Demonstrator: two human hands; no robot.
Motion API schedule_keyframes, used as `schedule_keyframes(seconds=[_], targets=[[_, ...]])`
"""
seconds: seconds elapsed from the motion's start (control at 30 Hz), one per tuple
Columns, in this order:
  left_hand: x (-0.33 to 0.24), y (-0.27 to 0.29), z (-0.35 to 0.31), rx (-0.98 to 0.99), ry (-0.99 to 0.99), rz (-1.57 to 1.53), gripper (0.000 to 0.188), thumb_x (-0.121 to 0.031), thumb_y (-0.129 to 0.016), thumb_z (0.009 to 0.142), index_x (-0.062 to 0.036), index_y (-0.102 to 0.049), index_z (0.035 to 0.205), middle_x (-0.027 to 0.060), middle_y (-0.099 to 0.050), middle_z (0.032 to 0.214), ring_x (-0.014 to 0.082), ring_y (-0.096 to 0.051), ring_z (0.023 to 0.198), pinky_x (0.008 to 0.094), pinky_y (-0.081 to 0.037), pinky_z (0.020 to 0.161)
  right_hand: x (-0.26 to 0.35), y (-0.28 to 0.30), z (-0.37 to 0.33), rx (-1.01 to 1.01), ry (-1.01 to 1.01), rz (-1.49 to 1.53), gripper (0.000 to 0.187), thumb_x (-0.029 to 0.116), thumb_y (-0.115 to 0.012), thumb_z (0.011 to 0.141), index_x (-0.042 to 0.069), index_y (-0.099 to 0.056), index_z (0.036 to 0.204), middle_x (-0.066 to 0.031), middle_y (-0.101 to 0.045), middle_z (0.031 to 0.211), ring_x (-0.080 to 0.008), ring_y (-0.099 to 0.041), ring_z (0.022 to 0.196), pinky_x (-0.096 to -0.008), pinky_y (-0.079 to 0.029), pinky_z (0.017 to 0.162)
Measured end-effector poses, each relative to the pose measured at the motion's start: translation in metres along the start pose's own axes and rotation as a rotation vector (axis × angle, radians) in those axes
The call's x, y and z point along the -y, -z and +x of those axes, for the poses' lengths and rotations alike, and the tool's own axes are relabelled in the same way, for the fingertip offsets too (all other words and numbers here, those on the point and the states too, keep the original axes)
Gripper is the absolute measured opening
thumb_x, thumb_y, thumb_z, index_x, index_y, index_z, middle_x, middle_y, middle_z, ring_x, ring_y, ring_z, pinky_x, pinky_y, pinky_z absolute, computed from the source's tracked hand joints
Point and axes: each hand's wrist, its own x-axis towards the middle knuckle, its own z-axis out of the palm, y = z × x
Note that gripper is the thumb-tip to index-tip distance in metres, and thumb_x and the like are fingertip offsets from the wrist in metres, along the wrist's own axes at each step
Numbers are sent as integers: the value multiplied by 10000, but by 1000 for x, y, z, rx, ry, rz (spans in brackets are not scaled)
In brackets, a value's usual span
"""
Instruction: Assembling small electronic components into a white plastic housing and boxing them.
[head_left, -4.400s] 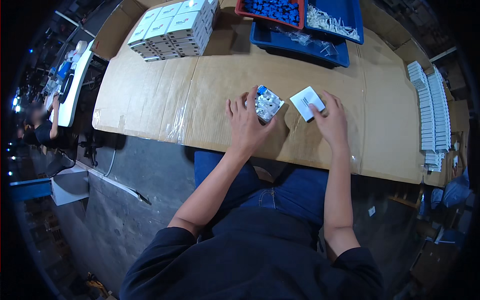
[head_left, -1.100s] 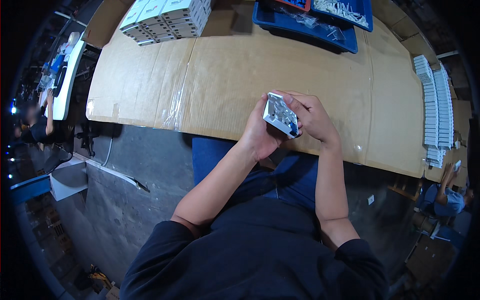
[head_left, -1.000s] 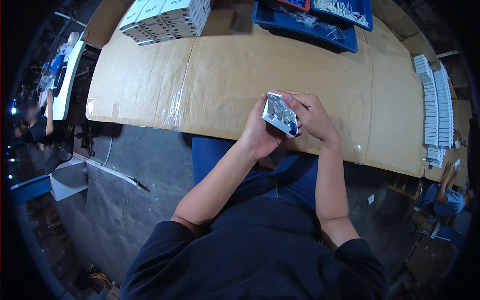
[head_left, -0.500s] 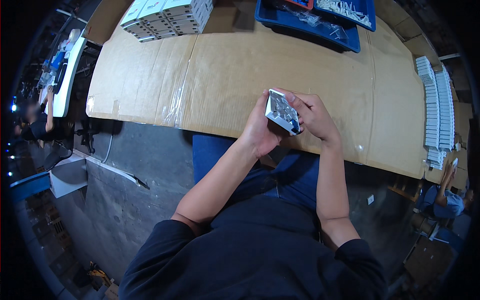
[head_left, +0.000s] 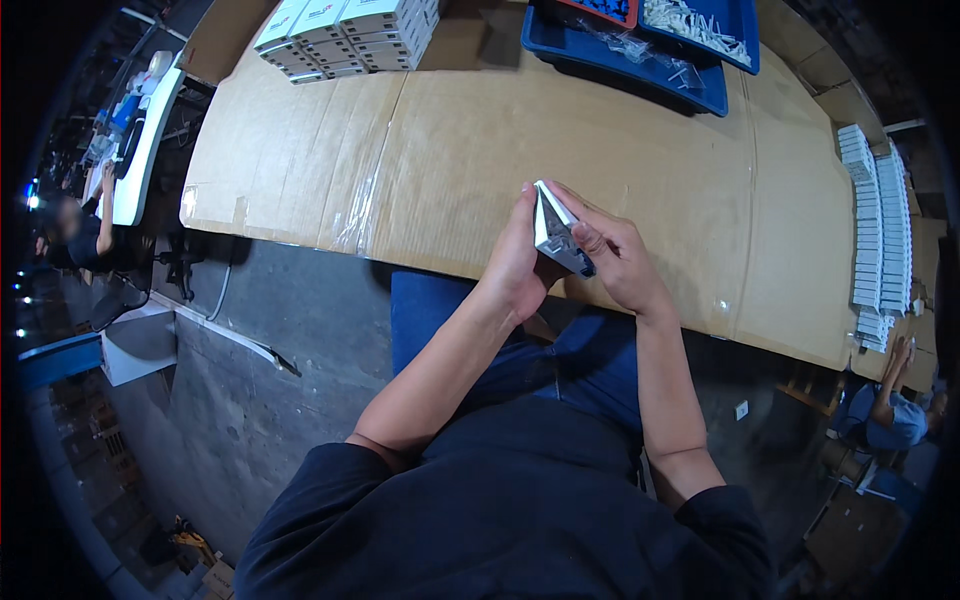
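Note:
Above the table's near edge, both hands hold a small, shallow white case point(head_left: 548, 238) with grey parts showing inside. My left hand point(head_left: 513, 250) wraps its left side, with the thumb along the edge and the fingers hidden beneath. Opposite it, my right hand point(head_left: 622, 262) grips the right side, thumb bent at the near right corner. A white panel point(head_left: 557, 202) slants along the case's right side and meets the left wall in a narrow point at the far end. A dark piece shows at the near corner by the right thumb.
The cardboard-covered table point(head_left: 460, 150) bears stacked white boxes point(head_left: 345, 35) at the far left. Blue trays point(head_left: 640, 75) at the far right hold white plastic pieces point(head_left: 695, 30). Rows of white items point(head_left: 880, 230) line the right end. A person point(head_left: 90, 225) sits far left, another point(head_left: 895, 405) far right.
A white panel now slants over the case, covering part of the grey inside that showed openly before. My right thumb has moved from the far part down to the near corner.

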Motion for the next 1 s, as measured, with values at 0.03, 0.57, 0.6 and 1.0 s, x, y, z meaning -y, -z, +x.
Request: schedule_keyframes(seconds=[0.03,0.57,0.6,1.0], targets=[[0,0,-1,4,-2,16,562,-603,-389,1084,-115,-585,1283,65,-654,1164,212,-664,1086,430,-563,940,0,-2,-1,-1,1,1,519,345,-603,1057,42,-561,1477,-202,-575,1499,-287,-562,1379,-350,-416,1140],[-10,-7,-3,143,-72,-44,586,-537,-367,1111,-41,-526,1382,93,-634,1228,212,-629,1146,394,-510,996,-19,-14,-9,-154,96,-119,603,271,-676,1014,35,-486,1536,-180,-362,1658,-330,-344,1531,-431,-309,1231],[-10,-11,-4,137,-101,-44,593,-520,-379,1112,-24,-505,1412,100,-629,1254,218,-623,1175,390,-500,1019,-19,-19,-10,-274,100,-60,646,223,-720,990,3,-463,1540,-204,-354,1653,-323,-364,1517,-423,-319,1227],[-21,-25,-35,178,-645,805,398,-187,-710,1012,34,-639,1334,37,-704,1077,82,-645,947,247,-536,843,-28,-14,-23,-297,-208,571,552,18,-828,870,-20,-583,1363,-93,-678,1251,-195,-649,1172,-364,-569,1010]])
